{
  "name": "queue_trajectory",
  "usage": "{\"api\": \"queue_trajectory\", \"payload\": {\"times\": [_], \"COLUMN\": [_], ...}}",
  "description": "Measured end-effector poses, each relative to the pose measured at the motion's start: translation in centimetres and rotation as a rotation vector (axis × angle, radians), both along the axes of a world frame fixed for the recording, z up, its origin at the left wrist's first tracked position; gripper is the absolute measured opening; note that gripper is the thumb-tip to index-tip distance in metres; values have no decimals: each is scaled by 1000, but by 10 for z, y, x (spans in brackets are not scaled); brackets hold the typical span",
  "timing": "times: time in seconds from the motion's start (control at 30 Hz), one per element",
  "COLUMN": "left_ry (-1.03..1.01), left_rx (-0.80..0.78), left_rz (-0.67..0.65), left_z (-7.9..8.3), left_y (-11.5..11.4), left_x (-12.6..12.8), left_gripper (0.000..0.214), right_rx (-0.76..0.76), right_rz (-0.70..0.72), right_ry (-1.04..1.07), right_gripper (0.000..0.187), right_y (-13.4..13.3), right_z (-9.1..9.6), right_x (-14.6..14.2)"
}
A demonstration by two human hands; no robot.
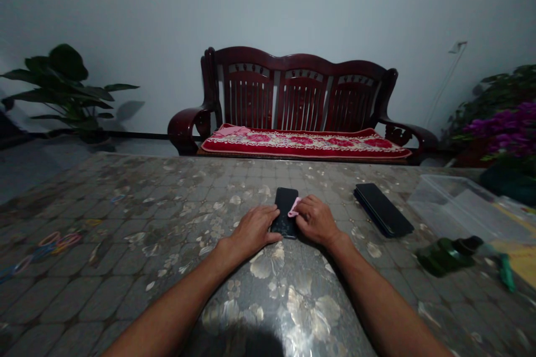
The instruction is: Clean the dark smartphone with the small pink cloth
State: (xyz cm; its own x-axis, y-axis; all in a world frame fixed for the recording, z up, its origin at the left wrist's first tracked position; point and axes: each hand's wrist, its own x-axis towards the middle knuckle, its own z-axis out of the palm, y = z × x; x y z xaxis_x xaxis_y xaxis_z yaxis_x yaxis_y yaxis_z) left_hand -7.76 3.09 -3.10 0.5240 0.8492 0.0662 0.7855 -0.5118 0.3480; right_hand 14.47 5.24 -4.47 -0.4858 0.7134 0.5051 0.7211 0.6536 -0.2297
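A black smartphone [286,199] lies flat on the table, its dark screen facing up. My left hand [256,224] grips its left edge, the fingers along the side and the thumb by the lower corner. In my right hand [316,218] a small folded pink cloth [293,207] is pinched between closed fingers, against the right part of the screen. The fingers cover some of the cloth and the phone's right edge.
Right of the hands lie a dark phone case [383,209], a green bottle [448,255] on its side and a clear plastic box [464,206]. Colourful loops [56,242] lie at left on the patterned tablecloth [167,301]. Beyond stands a wooden bench [301,92].
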Motion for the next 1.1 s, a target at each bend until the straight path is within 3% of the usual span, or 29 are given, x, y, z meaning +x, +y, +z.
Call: {"api": "queue_trajectory", "payload": {"times": [0.1, 0.3, 0.53, 0.7, 0.83, 0.97, 1.1], "left_ry": [25, 104, 228, 212, 204, 207, 248], "left_rx": [23, 94, 50, -74, -165, -164, -218], "left_rz": [12, 76, 120, 52, -96, -300, -399], "left_z": [2, 7, 23, 36, 35, 26, 24], "left_y": [-4, -18, -23, 6, 46, 73, 88], "left_x": [2, 19, 37, 19, 6, 11, 23], "left_gripper": [57, 50, 42, 47, 83, 100, 113], "right_rx": [9, 15, -17, 12, 2, 17, 40], "right_rz": [57, 37, 101, 134, 159, 175, 177], "right_ry": [6, 146, 18, 139, 88, 47, 92], "right_gripper": [13, 25, 13, 20, 21, 15, 17], "right_y": [-7, -2, -11, -12, -10, -11, -12], "right_z": [3, -3, 4, 2, 0, 0, -1], "right_x": [0, 1, 5, 6, 6, 5, 5]}}
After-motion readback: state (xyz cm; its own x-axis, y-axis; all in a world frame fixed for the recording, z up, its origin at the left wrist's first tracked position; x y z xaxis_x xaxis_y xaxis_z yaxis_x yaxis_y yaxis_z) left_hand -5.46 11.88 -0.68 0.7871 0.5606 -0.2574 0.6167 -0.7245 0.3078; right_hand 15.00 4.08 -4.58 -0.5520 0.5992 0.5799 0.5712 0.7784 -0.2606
